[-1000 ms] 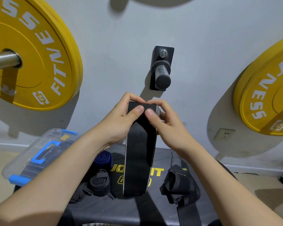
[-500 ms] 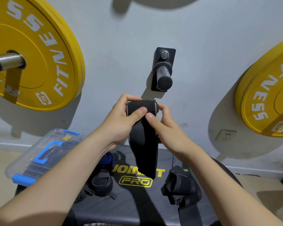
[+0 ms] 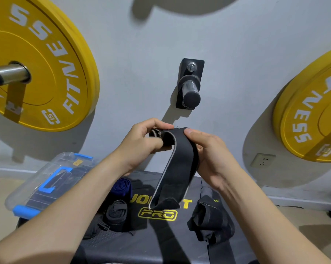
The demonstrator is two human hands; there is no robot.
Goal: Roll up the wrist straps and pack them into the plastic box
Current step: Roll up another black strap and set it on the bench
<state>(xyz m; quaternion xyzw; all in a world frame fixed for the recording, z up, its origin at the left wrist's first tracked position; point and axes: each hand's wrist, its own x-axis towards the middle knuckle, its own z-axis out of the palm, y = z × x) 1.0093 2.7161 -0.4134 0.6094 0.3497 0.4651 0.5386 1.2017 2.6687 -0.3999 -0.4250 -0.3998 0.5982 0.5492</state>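
left hand [image 3: 141, 143]: pinched the rolled end of the black wrist strap [image 3: 175, 168]
right hand [image 3: 212, 157]: gripped the strap's other side
strap: held above the bench [image 3: 160, 242], tail dangling
plastic box [image 3: 46, 183]: lid on, bench's left edge

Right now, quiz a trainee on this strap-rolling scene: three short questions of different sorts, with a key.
1. True or false: the plastic box sits to the person's left on the bench.
2. Which hand pinches the rolled end of the black strap? A) left hand B) right hand
3. Fill in: the loose rolled strap beside the left forearm is ____.

Key: 1 true; 2 A; 3 blue
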